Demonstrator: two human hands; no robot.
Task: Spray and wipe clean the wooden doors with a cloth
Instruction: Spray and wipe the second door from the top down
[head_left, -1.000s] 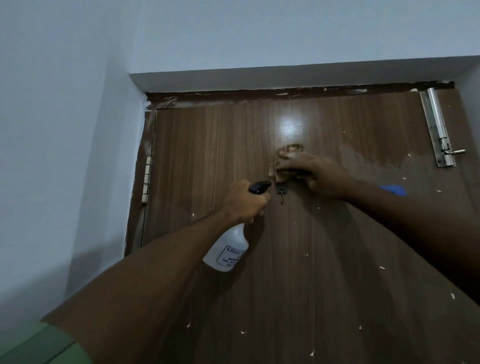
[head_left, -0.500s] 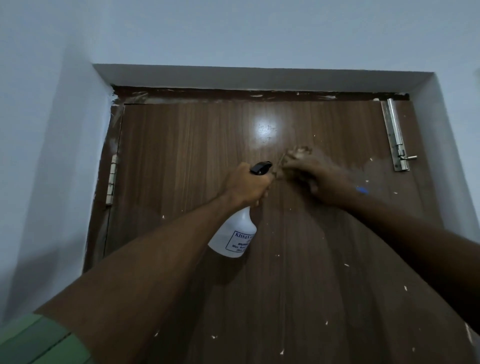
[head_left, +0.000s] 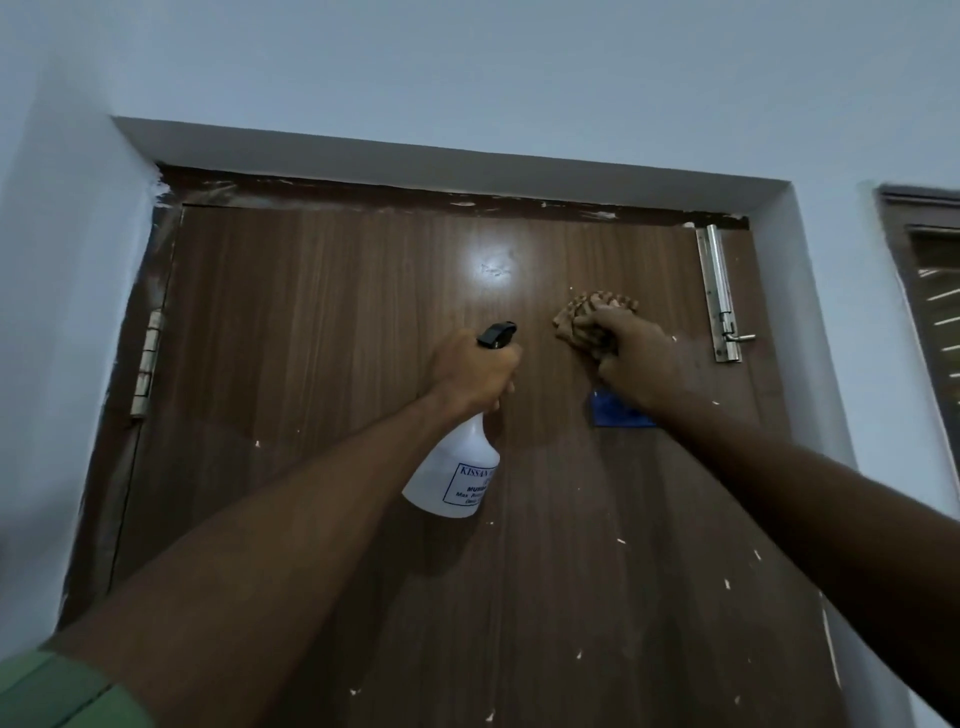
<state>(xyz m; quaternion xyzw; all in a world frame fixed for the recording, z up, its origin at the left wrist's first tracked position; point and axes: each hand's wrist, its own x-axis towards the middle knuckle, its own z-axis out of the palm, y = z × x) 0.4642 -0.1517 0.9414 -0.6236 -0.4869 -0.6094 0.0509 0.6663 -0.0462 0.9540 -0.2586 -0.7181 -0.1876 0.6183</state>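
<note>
Head view, looking up at a closed wooden door set in a pale wall recess. The left hand grips the neck of a white spray bottle, its fingers curled around it just below the black nozzle; the bottle body hangs down and tilts toward the lower left, its blue-printed label facing the camera, only partly legible. The nozzle points at the upper middle of the door, close to the surface; whether it touches cannot be told. The right hand holds a bunched brown cloth, fingers curled over it, and presses it against the door to the right of the nozzle, the two hands near each other but apart. A blue patch lies on the door just below the right wrist. A bright reflection sits above the nozzle. A metal bolt latch is mounted upright near the door's upper right edge; a hinge shows on the left edge. White flecks are scattered over the lower panel. A green sleeve appears at the lower left corner.
</note>
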